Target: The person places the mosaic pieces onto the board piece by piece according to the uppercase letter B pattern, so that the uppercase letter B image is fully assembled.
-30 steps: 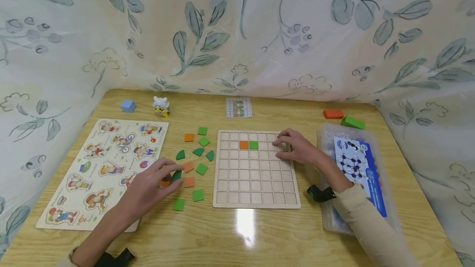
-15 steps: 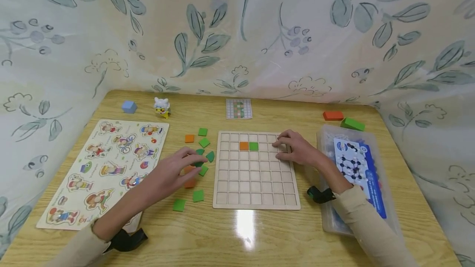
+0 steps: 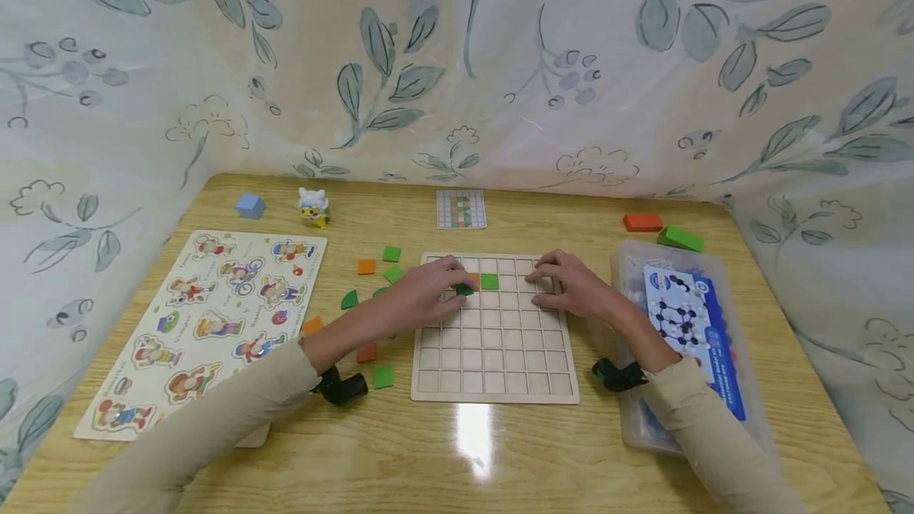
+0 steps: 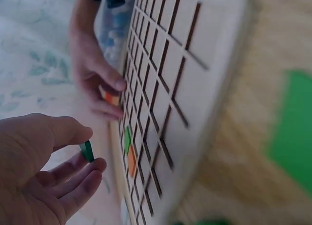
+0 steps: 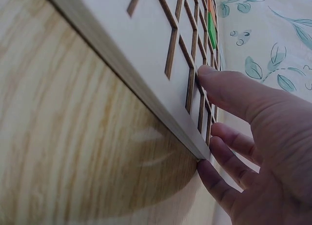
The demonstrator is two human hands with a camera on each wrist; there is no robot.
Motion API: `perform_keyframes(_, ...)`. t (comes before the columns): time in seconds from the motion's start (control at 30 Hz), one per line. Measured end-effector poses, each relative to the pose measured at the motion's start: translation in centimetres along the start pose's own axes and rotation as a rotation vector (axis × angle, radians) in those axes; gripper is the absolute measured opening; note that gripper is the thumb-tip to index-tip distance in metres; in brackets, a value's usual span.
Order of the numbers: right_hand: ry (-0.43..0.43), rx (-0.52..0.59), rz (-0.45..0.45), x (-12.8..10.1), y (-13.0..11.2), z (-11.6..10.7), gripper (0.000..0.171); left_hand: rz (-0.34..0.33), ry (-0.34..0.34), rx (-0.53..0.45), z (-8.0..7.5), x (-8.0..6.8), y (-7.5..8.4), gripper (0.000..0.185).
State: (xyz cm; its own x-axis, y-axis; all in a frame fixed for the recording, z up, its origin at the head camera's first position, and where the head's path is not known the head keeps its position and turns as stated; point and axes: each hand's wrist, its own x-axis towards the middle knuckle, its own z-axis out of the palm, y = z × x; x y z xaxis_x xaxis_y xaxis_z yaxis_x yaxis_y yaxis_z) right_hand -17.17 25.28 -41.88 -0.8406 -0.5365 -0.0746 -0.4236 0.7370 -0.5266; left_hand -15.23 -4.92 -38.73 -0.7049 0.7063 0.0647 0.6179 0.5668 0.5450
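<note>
Pinched between the thumb and fingertips of the left hand (image 3: 421, 292) is a small dark green piece (image 3: 465, 289), held just above the upper rows of the wooden grid board (image 3: 493, 387); the left wrist view shows the same piece (image 4: 87, 150) caught between the thumb and the curled fingers (image 4: 73, 178). It hovers right beside an orange square (image 3: 474, 279) and a green square (image 3: 489, 281) that sit side by side in the second row of the board. The right hand (image 3: 571, 285) lies on the board's upper right part with its fingers bent and nothing visibly held; in the right wrist view its thumb presses on the board's face while the other fingers (image 5: 222, 178) wrap the edge. Loose tiles lie on the table (image 3: 457, 458) left of the board: an orange tile (image 3: 366, 266), green tiles (image 3: 390, 254) and a green quarter-round piece (image 3: 348, 299), with another green tile (image 3: 382, 377) near the left forearm. Farther left lies a picture puzzle board (image 3: 143, 371) with cartoon figures. At the back edge stand a blue cube (image 3: 250, 205), a small white toy figure (image 3: 312, 205) and a pattern card (image 3: 460, 209). To the right is a clear plastic box (image 3: 628, 419), and behind it an orange block (image 3: 642, 222) and a green block (image 3: 679, 239).
</note>
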Motion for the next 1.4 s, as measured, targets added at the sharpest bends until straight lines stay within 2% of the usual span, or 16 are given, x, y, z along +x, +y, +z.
perform_keyframes(0.2, 0.015, -0.001, -0.035, -0.1, 0.4, 0.0, 0.031, 0.054, -0.032, -0.014, 1.5, 4.5, 0.4, 0.021)
perform_keyframes(0.4, 0.011, 0.008, -0.053, -0.1, 0.4, 0.0, 0.029, 0.079, -0.046, -0.011, 3.0, 6.7, 0.4, 0.022)
perform_keyframes(0.7, 0.005, 0.004, -0.038, 0.0, 0.2, -0.2, 0.029, 0.097, -0.017, 0.003, 3.6, 7.7, 0.0, 0.022)
perform_keyframes(1.0, 0.023, -0.023, -0.060, -0.1, 0.5, 0.3, 0.028, 0.132, -0.045, 0.087, 4.1, 8.0, -0.3, 0.019)
perform_keyframes(1.2, 0.015, -0.013, -0.054, -0.3, 0.2, 0.2, 0.029, 0.130, -0.053, 0.105, 4.4, 8.0, -0.5, 0.017)
perform_keyframes(1.4, 0.006, -0.020, -0.027, -0.2, 0.1, 0.0, 0.029, 0.131, -0.037, 0.149, 4.5, 7.8, -0.6, 0.017)
